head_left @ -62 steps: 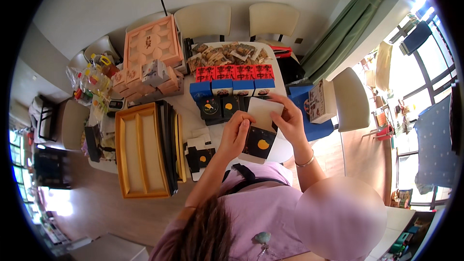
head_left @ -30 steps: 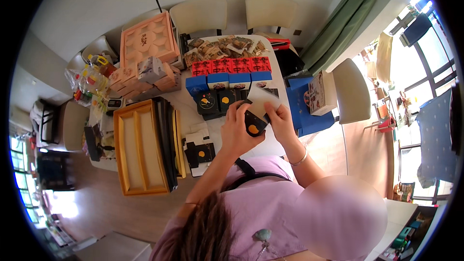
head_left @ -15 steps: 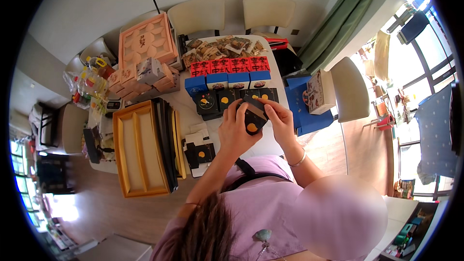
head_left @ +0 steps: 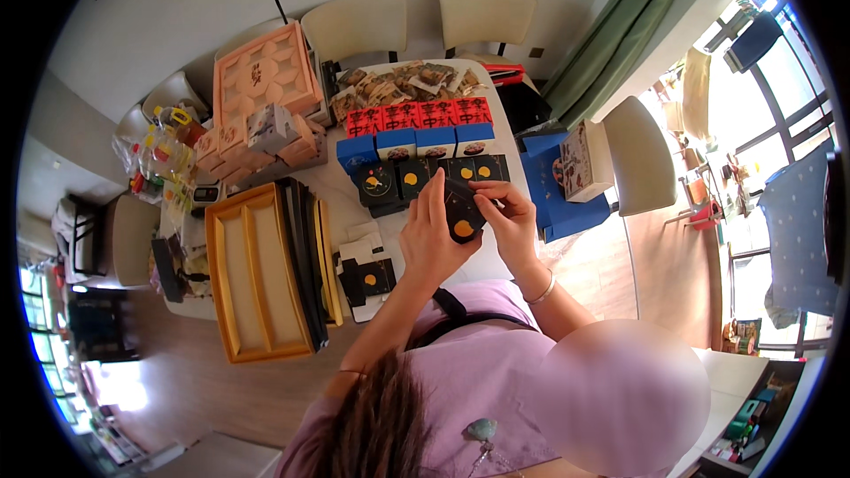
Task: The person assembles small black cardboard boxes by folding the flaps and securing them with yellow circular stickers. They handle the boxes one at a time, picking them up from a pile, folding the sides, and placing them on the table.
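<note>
Over the near side of the white table (head_left: 341, 196), just in front of your body, you held a small black box (head_left: 464, 211) with a yellow round mark on it. Your left hand (head_left: 429, 235) was wrapped around the box from the left, gripping it with its fingers along the side. Your right hand (head_left: 511, 223) had its thumb and bent fingers closed on the upper right edge of the same box; whether the box's top was fully shut, you could not tell from this angle.

Just beyond your hands stood a row of dark boxes (head_left: 376, 184), partly hidden by your fingers. Behind it came a row of blue boxes (head_left: 359, 153), then four red packages (head_left: 403, 115), and past those a heap of small clear packets (head_left: 407, 86). Near your left wrist lay some flattened black-and-white cartons (head_left: 366, 281). Further left, a gold divided tray (head_left: 237, 279) leaned beside other dark and gold trays (head_left: 305, 270). At the table's far left, a large pink box (head_left: 270, 75) rose behind smaller pink boxes (head_left: 232, 143).
</note>
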Motion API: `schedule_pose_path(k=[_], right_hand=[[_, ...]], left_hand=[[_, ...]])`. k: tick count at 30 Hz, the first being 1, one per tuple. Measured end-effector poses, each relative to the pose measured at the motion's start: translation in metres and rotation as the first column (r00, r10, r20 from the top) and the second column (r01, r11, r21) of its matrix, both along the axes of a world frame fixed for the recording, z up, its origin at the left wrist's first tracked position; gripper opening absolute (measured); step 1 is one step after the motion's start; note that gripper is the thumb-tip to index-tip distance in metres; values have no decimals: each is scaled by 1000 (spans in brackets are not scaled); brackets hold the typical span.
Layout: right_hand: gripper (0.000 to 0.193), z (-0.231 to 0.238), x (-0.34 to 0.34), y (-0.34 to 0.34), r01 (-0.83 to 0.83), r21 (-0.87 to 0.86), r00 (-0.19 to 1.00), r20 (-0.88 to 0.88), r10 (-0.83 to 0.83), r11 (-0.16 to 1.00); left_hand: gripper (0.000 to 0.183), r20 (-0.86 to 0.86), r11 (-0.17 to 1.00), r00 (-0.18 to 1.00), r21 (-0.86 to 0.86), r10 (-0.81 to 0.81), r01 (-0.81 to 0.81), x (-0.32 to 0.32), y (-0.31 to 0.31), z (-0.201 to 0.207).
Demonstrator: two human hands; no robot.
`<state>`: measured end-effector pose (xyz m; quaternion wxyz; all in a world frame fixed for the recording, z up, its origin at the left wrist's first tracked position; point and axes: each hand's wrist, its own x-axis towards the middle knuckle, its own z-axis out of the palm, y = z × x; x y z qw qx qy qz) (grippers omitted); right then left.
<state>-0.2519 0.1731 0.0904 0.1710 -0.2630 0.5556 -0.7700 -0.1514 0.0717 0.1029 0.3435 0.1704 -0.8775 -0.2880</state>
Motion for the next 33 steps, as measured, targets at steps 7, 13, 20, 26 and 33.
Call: schedule_pose_path(k=[7,13,20,26,33], right_hand=[[34,0,-1,5,58,192,901,-432,31,980],[48,8,14,1,127,298,893,-449,22,946],[42,-4,10,5,97,279,876,-480,51,955],[40,-2,6,8,3,316,932,-344,112,949],[50,-6,-26,17,-273,186,941,256,222,944]], left_hand=[[91,-10,998,1000,65,-4,5,2,-7,-2],[84,2,990,1000,138,19,-19,4,-9,-10],[77,-13,994,1000,105,-5,6,2,-11,-18],[76,10,991,991,-8,-134,134,5,-19,-13],[99,-90,985,987,-121,-134,123,3,-15,-10]])
